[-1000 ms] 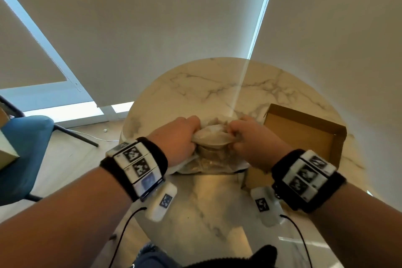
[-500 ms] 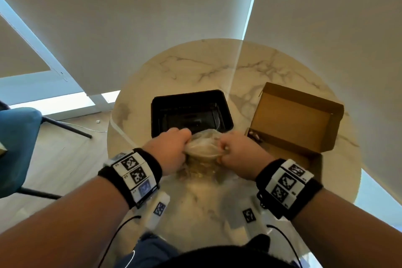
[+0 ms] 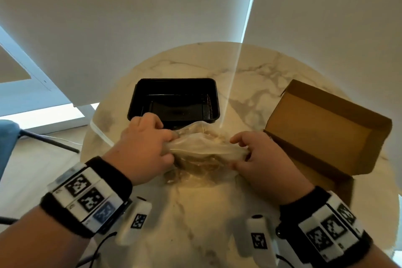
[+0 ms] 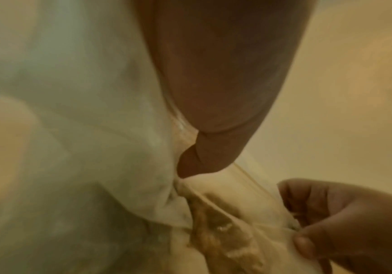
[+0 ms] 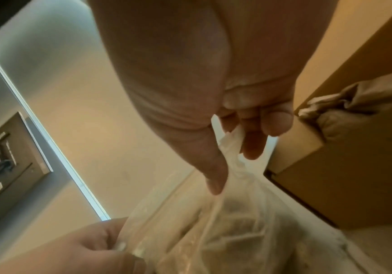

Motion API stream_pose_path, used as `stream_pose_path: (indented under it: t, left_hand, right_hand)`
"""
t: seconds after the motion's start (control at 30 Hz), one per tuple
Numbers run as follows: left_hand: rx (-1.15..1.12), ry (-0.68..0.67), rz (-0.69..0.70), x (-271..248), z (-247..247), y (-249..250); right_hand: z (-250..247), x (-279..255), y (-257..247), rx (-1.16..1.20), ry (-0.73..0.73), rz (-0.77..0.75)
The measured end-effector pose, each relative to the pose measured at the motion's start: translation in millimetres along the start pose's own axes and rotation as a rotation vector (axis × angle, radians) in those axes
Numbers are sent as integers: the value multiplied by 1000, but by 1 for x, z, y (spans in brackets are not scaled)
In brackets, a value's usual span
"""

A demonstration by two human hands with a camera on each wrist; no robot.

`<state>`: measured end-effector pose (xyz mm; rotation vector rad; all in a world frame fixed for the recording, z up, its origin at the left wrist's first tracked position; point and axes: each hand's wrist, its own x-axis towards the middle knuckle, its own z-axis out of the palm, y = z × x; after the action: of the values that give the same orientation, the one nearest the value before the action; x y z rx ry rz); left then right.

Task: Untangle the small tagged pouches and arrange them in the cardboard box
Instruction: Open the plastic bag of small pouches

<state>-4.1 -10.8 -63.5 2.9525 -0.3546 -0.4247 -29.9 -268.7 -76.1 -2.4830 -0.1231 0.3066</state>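
Pouches, small and tan, sit bunched inside a clear crinkled plastic bag (image 3: 202, 154) on the round marble table (image 3: 195, 213); tags are too blurred to make out. Left hand (image 3: 143, 146) and right hand (image 3: 258, 161) each pinch an opposite side of the bag's mouth, probably stretching it open to reach the tangle. Just right stands the open brown cardboard box (image 3: 326, 128), its near wall close to the right wrist. Behind sits a black rectangular plastic tray (image 3: 174, 100). Bare marble nearer the person leaves working room.
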Motion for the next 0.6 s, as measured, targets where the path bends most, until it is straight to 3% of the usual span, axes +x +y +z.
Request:
stream_pose_path:
  t: [0.13,0.37,0.5,0.6]
  left_hand:
    - [-69,-39,75,-3,-7,0]
    - [-95,61,153,-11,2,12]
    - [-97,170,170,-26,18,17]
    - [-111,337,135,-39,21,17]
  right_hand:
    - [10,-10,10,74,57,7]
    - [4,-25,29,85,86,-18]
    - [8,-45,42,167,207,-103]
    - [12,-52,47,204,311,-185]
